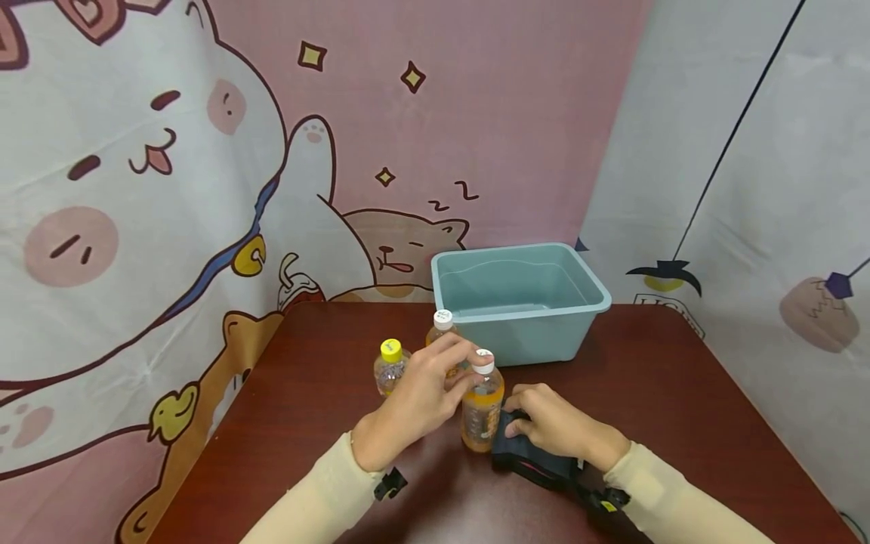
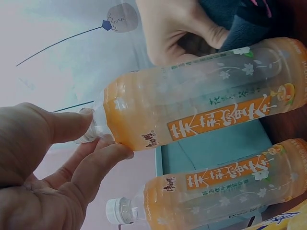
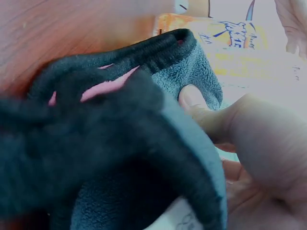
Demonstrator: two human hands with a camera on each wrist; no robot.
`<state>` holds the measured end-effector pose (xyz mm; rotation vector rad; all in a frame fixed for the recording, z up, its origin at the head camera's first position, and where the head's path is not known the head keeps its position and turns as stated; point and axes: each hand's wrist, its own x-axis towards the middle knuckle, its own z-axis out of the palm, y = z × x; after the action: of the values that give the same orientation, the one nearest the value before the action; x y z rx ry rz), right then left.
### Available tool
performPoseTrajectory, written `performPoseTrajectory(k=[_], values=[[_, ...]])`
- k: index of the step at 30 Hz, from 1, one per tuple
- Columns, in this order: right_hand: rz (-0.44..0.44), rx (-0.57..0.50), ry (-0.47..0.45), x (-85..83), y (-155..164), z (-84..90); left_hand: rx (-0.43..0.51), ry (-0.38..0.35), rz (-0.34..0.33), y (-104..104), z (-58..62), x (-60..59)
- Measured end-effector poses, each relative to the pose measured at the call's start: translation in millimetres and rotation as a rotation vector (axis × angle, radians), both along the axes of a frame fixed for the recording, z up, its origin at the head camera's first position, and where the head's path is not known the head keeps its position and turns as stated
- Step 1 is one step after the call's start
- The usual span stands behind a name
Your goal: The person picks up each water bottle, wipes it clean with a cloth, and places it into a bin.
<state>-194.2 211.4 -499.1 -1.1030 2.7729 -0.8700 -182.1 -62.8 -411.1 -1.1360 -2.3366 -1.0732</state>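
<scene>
At the left of the group, in the middle of the frame, a yellow-capped bottle (image 1: 390,372) stands on the tabletop (image 1: 680,423), partly hidden by the left hand (image 1: 423,387); that hand's fingers pinch the neck, just at the cap, of the nearer jasmine honey tea bottle (image 1: 482,417), which stands upright at the centre of the frame, below the bin; a second jasmine honey tea bottle (image 1: 442,330), also white-capped, stands behind the hand, by the bin's left end; the pale teal plastic bin (image 1: 519,344) sits at upper centre-right, its mouth facing up.

Lower, right of centre, lies a blue-grey fleece item (image 1: 533,459) with black edging and a pink lining, its exact kind unclear; the right hand (image 1: 557,423) grips it, thumb pressed on the fleece and fingers curled behind; whether its far edge touches the bottle's base I cannot tell.

The step in hand looks like steadying the bottle while managing the fleece; a light, level pinch at the neck should serve, since a high hold could easily tip the base; the fleece, likely soft and floppy, is best gathered in a fuller grip and guided clear of all three bottles.
</scene>
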Motion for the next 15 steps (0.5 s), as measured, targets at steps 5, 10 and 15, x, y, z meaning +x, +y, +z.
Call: performPoseTrajectory(k=[5,10,15], values=[[-0.033,-0.041,0.027,3.3,1.6,8.4,0.001,0.008,0.001,1.0,0.7,0.9],[-0.070,-0.049,0.055,6.7,2.3,22.9,0.004,0.009,0.003,1.2,0.6,1.7],[-0.098,-0.083,0.076,10.4,4.3,46.4,0.008,0.006,-0.002,0.9,0.7,1.6]])
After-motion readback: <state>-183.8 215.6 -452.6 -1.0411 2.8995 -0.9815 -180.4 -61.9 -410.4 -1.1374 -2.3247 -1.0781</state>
